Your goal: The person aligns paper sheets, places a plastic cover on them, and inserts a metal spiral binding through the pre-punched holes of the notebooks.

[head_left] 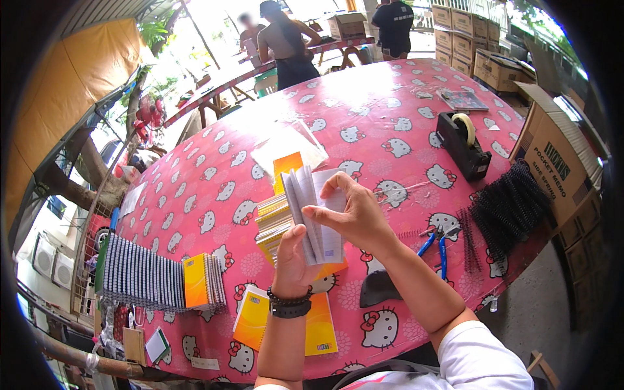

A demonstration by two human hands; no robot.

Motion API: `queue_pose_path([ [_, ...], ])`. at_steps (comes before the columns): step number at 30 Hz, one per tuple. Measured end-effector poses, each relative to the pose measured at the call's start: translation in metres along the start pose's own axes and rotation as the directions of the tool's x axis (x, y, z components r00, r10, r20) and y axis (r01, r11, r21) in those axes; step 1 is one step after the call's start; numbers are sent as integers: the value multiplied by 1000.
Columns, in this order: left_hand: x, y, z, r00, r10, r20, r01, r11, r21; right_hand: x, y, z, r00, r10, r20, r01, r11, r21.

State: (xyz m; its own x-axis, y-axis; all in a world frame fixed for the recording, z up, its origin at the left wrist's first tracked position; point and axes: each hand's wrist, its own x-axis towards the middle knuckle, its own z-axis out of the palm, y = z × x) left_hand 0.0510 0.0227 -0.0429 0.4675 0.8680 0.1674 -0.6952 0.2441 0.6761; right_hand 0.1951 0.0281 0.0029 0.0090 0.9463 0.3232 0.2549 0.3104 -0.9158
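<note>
Upright above the table, a small pocket notebook [304, 195] stands partly fanned, its lined pages facing me. My left hand [290, 260] grips it from the lower left, thumb up against the pages. From the right, my right hand [354, 211] has its thumb and bent fingers on the pages at the right. Behind my left hand is a stack of notebooks [274, 224] with yellow edges. Two yellow-orange notebooks [320, 325] lie nearer to me, partly under my left forearm. Blue-handled pliers [434, 244] and a black curved piece [380, 289] rest beside my right forearm.
A long row of spiral-bound notebooks [143, 273] and a yellow-covered pile [203, 279] sit at left. Black binding spirals [510, 201], a tape dispenser [463, 146] and cardboard boxes [552, 153] are at right. Clear plastic [289, 146] lies ahead. People stand beyond the pink table [214, 188].
</note>
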Motion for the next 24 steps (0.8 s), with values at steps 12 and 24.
queue_pose_path([
  [12,-6,7,0,984,60,-165,-23,976,214,1,10,8,996,-58,66,44,980,196],
  [24,-8,11,5,984,22,-178,15,979,202,3,12,7,994,-36,100,13,976,218],
])
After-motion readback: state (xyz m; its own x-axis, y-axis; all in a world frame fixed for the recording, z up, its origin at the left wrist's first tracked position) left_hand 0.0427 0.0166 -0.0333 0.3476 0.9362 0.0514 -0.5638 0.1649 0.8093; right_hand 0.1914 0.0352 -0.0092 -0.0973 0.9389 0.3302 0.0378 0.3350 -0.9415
